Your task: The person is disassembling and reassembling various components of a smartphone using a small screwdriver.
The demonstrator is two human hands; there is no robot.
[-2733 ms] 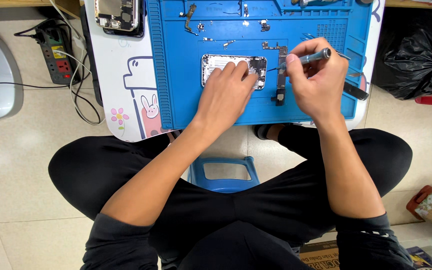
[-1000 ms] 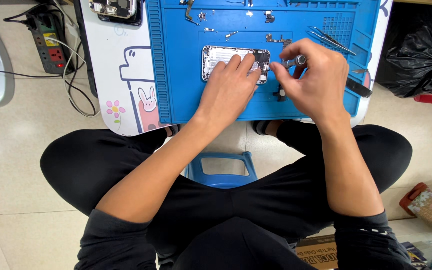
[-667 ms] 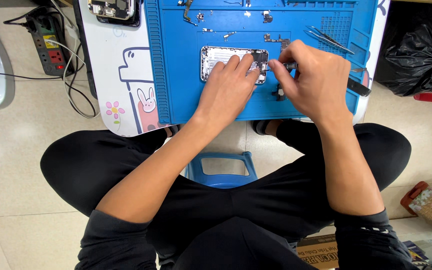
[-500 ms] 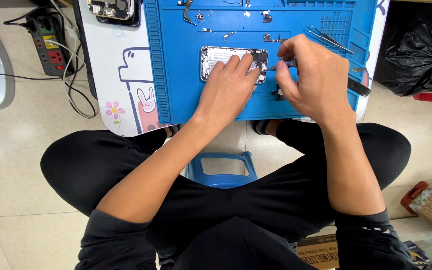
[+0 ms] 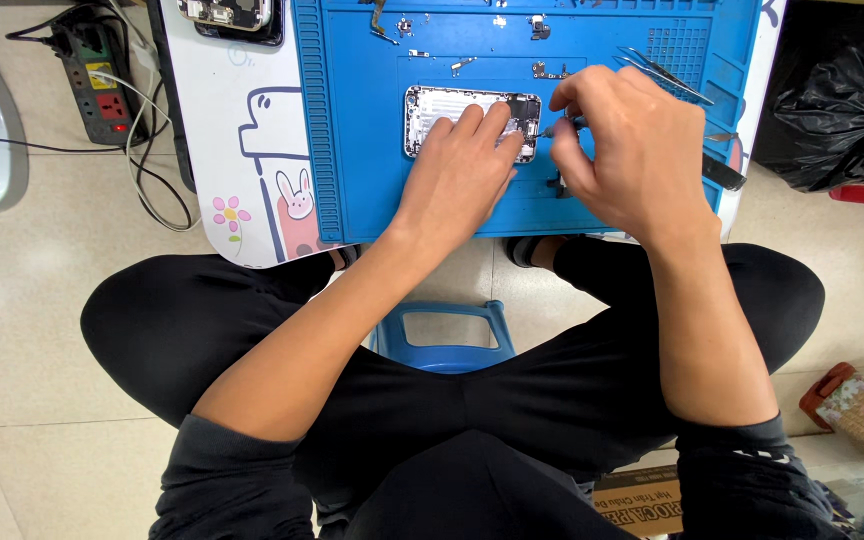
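— Blue silicone, this is the mat I work on, and the opened phone lies flat in the middle of it, back shell up to me, its inside parts showing.

— What are your hands doing with it?

— My left hand lies on the phone, the fingers stretched and loosely spread, pressing it down so it does not slide. It grips nothing; it only rests on top. My right hand is curled at the right edge of the phone, thumb and first fingers pinched together on a thin screwdriver. Only a short piece of the tool shows, and the tip is hidden under my fingers.

— So which step is it?

— I judge I am working a small screw or part at the right end of the housing. I cannot tell if the tip already sits in a screw.

— And the next move asks what?

— A steady, upright tool and light pressure, I think, with the left hand holding firm. Small loose parts lie just beside on the mat, and the tweezers are near.
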